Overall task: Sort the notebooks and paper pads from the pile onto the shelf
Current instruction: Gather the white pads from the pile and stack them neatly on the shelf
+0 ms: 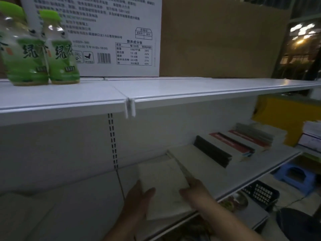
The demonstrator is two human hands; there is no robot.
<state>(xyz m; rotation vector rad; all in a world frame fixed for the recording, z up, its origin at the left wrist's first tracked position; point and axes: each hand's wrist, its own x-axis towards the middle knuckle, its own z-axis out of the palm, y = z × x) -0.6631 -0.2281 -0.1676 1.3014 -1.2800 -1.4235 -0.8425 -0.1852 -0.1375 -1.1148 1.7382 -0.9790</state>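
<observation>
At the upper left of the frame, two clear plastic bottles with green caps [60, 54] carry green labels reading 绿茶. Behind them, the white cardboard carton [104, 23] shows a barcode and a table headed 营养成分表, 每100克, listing 1987千焦 24%, 13.1克 22%, 19.8克 33%, 63.4克 21%, 900毫克 45%. Marks on the pale paper pad [163, 185] at lower centre are too faint to read.

Left hand [139, 200] and right hand [195, 190] hold notebook [163, 181] on shelf [78, 206].
</observation>
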